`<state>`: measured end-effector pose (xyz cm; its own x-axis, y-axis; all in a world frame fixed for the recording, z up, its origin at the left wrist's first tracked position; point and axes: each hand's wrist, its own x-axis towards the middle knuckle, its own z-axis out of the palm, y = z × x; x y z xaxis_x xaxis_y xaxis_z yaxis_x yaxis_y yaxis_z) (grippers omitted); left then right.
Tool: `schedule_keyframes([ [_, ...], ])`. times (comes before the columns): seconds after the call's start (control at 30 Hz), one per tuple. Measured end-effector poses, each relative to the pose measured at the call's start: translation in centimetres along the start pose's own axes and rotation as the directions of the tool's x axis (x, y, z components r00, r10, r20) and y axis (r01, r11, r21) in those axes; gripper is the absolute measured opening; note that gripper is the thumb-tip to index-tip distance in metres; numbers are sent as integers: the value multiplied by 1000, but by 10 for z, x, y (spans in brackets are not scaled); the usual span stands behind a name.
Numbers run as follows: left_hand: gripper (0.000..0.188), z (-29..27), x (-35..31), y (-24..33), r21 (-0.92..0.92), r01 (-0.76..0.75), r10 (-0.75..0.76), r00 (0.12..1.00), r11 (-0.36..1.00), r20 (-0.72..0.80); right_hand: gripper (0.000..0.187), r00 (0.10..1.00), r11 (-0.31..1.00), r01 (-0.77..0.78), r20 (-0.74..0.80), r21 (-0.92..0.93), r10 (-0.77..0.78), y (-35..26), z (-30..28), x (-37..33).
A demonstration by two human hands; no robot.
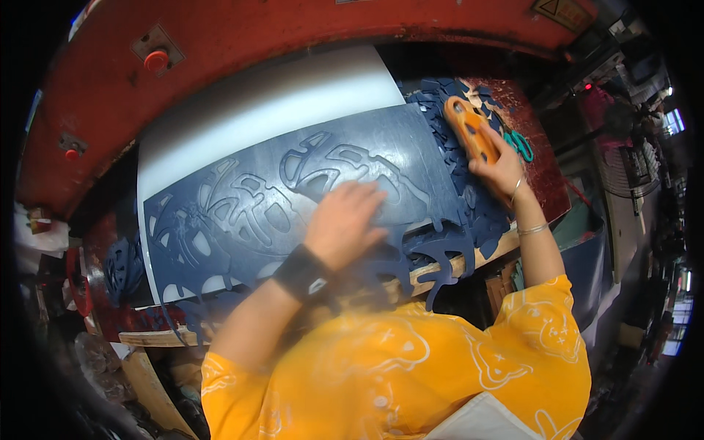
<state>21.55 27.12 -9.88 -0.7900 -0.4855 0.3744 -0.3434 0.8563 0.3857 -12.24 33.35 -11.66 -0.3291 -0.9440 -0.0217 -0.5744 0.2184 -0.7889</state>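
Observation:
A dark blue-grey sheet (367,132) with curved cut-outs lies before me on a white board (293,95). Over its middle is my left hand (345,224), slightly blurred, thumb apart from the fingers and nothing visible in it. Whether it touches the sheet I cannot tell. At the right, my right hand (502,172) is closed round an elongated orange block (463,121) with dark openings, perhaps a cutting die. This block is tilted above a heap of blue offcuts (484,220). Ragged strips (440,257) of the sheet hang over the near edge.
A red machine beam (279,37) with a red push button (155,61) spans the far side. Teal-handled scissors (521,145) lie beyond my right hand. A wooden edge (499,246) runs along the near side. More blue pieces (123,268) are piled at the left.

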Motion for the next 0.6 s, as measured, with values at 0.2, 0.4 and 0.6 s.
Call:
schedule_keyframes([
  [0.2,49,13,18,3,13,-208,192,925,978,327,61,951,768,162,-109,-620,-290,-22,16,-14],
  [0.4,59,-41,28,-14,-299,108,-101,994,948,39,34,876,862,482,-108,157,-470,-95,62,-16],
  [0.6,24,-77,6,-71,-963,232,-727,684,138,60,20,890,864,353,157,359,-429,-152,108,-14],
])
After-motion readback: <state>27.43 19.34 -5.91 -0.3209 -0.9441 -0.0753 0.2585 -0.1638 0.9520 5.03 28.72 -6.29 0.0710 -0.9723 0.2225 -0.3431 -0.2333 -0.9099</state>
